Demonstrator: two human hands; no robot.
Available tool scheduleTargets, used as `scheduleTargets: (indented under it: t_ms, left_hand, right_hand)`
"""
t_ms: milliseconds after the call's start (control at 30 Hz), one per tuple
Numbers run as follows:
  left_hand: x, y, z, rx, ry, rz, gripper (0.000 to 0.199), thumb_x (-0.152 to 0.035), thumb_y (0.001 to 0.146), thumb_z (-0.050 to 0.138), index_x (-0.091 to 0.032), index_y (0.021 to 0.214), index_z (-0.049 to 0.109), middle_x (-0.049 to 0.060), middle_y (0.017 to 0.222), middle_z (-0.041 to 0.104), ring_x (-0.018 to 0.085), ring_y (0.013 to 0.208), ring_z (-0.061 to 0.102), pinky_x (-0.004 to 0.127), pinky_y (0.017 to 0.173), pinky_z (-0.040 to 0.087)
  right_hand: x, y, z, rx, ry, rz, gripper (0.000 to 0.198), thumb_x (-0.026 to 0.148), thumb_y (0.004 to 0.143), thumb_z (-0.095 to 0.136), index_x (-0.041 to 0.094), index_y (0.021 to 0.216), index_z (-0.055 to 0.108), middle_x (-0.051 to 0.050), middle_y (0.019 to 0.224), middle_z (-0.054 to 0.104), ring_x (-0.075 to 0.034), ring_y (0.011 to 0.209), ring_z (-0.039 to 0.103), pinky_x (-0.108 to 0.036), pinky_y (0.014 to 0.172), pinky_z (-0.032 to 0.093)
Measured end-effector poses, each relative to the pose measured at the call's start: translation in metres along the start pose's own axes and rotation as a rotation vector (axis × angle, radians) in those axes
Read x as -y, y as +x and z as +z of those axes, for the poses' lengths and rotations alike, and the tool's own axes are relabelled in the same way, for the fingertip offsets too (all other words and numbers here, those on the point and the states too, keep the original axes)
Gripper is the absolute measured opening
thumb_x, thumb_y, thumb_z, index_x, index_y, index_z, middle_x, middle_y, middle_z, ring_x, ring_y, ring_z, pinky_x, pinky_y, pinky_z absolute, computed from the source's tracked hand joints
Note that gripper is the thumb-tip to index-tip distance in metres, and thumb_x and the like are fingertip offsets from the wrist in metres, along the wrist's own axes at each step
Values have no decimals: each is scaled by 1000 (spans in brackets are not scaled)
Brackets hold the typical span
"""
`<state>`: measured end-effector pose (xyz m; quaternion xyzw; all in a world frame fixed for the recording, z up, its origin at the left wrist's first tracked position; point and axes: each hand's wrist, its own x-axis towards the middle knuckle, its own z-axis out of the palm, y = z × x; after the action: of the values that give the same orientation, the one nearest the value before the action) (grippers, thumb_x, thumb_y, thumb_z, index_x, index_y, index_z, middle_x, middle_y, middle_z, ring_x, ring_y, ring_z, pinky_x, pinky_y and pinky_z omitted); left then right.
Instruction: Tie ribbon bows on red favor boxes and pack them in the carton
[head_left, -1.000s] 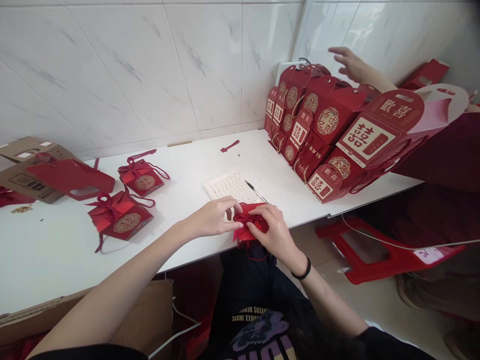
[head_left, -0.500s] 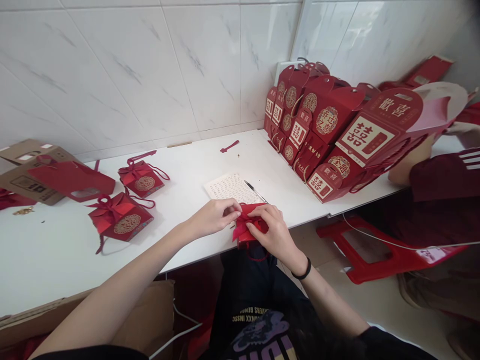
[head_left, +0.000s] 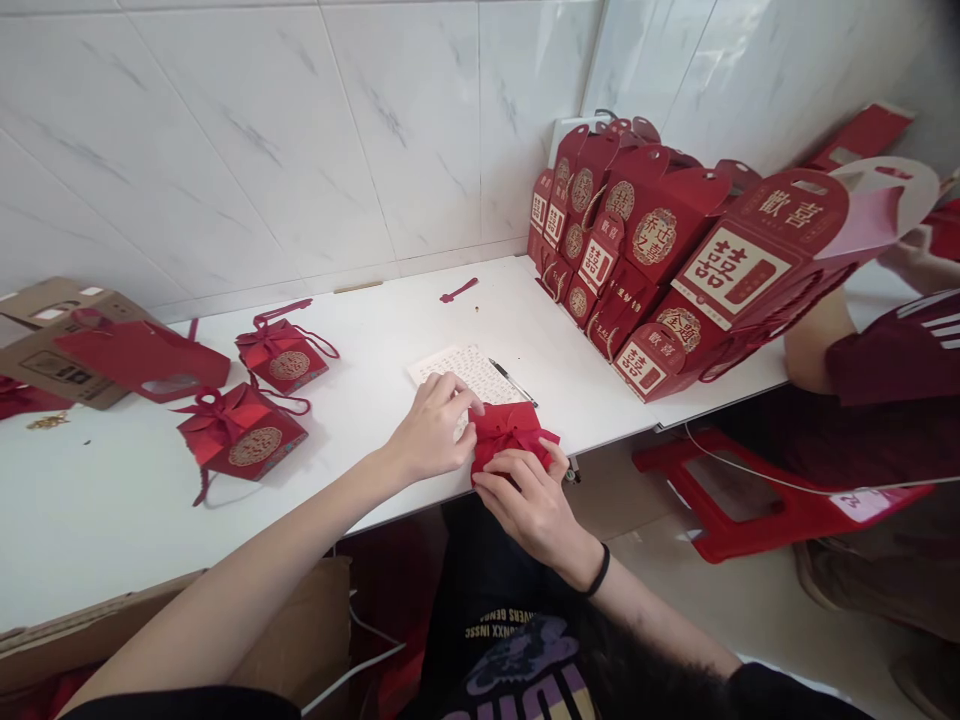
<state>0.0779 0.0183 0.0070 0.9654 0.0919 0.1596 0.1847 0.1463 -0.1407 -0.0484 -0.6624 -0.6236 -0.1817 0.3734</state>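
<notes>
A small red gift box (head_left: 508,413) with a red ribbon bow on top sits at the table's front edge, before my body. My left hand (head_left: 435,425) is at its left side, with curled fingers and the thumb against the box's edge. Around the front and right side of the box my right hand (head_left: 529,500) is closed, its fingers bent over the ribbon. Part of the box's front is hidden behind those fingers. Just behind it lie a sheet of paper with writing (head_left: 465,370) and a pen (head_left: 512,381).
Two ribbon-tied red boxes (head_left: 244,435) stand on the white table (head_left: 360,400) at left, near a brown carton (head_left: 101,330). Stacked red gift boxes (head_left: 652,240) fill the right side. Beside them is another person's arm (head_left: 817,335), above a red stool (head_left: 727,540).
The gift box has turned and its bow now faces me differently. My right hand has moved from the top of the bow down to the front. The left hand has shifted slightly right.
</notes>
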Motion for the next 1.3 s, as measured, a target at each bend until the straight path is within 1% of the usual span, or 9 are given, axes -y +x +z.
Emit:
scheduleTargets:
  t_ms: [100, 233, 333, 433, 633, 833, 1167, 1233, 1300]
  left_hand:
    - [-8, -1, 9, 5, -104, 26, 12, -20, 80, 51, -17, 89, 59, 7, 101, 52, 22, 100, 44, 40, 92, 38]
    - [-10, 0, 22, 70, -210, -32, 9, -25, 82, 54, -19, 86, 60, 5, 105, 53, 22, 104, 44, 41, 94, 37]
    - [-9, 0, 28, 33, -270, -100, 6, -24, 80, 57, -19, 79, 61, 4, 101, 54, 21, 103, 44, 40, 94, 38]
    - [-10, 0, 32, -1, -291, -152, 6, -23, 78, 59, -19, 74, 62, 4, 99, 54, 21, 102, 45, 41, 94, 38]
    - [-10, 0, 37, -18, -305, -163, 6, -21, 76, 59, -18, 71, 62, 5, 98, 54, 22, 102, 46, 42, 95, 39]
    - [-10, -1, 39, -35, -296, -144, 6, -19, 74, 60, -18, 69, 62, 4, 97, 54, 21, 102, 46, 41, 94, 40]
    - [-10, -1, 38, -41, -281, -138, 7, -20, 76, 59, -18, 70, 61, 5, 97, 54, 21, 101, 46, 40, 94, 40]
    - [-9, -1, 39, -40, -275, -134, 7, -21, 77, 59, -18, 71, 61, 5, 97, 54, 21, 101, 45, 40, 94, 40]
    - [-9, -1, 39, -35, -275, -121, 7, -22, 78, 59, -18, 71, 61, 5, 96, 54, 22, 101, 45, 41, 94, 40]
  right_hand:
    - [-3, 0, 3, -49, 40, -12, 14, 9, 87, 53, 22, 87, 57, 2, 82, 63, -14, 82, 60, -42, 98, 19]
    - [-2, -1, 3, -91, 60, 17, 15, 9, 87, 53, 24, 88, 57, 4, 79, 63, -14, 80, 60, -43, 100, 19]
    - [1, -3, 3, -114, 47, 29, 16, 10, 88, 54, 25, 86, 59, 4, 76, 63, -15, 82, 59, -45, 102, 16]
    - [2, -4, 3, -95, 76, -5, 15, 9, 88, 54, 23, 89, 59, 4, 78, 64, -14, 81, 59, -44, 100, 21]
    - [1, -2, 1, -89, 128, -77, 15, 9, 88, 54, 23, 92, 59, 3, 79, 64, -13, 74, 57, -35, 78, 36]
    - [1, -2, 1, -68, 190, -126, 13, 8, 87, 53, 18, 93, 60, -2, 80, 63, -15, 70, 53, -31, 60, 40]
    - [10, 2, -6, 17, 229, -209, 8, 13, 89, 52, 16, 87, 60, -2, 74, 62, -15, 65, 49, -31, 56, 38]
    - [2, 8, -13, 9, 257, -177, 8, 19, 90, 52, 16, 89, 59, -4, 77, 62, -16, 69, 51, -32, 60, 40]
    - [-15, 14, -24, -50, 264, -72, 10, 20, 89, 52, 16, 95, 59, -7, 84, 61, -18, 77, 53, -34, 67, 43]
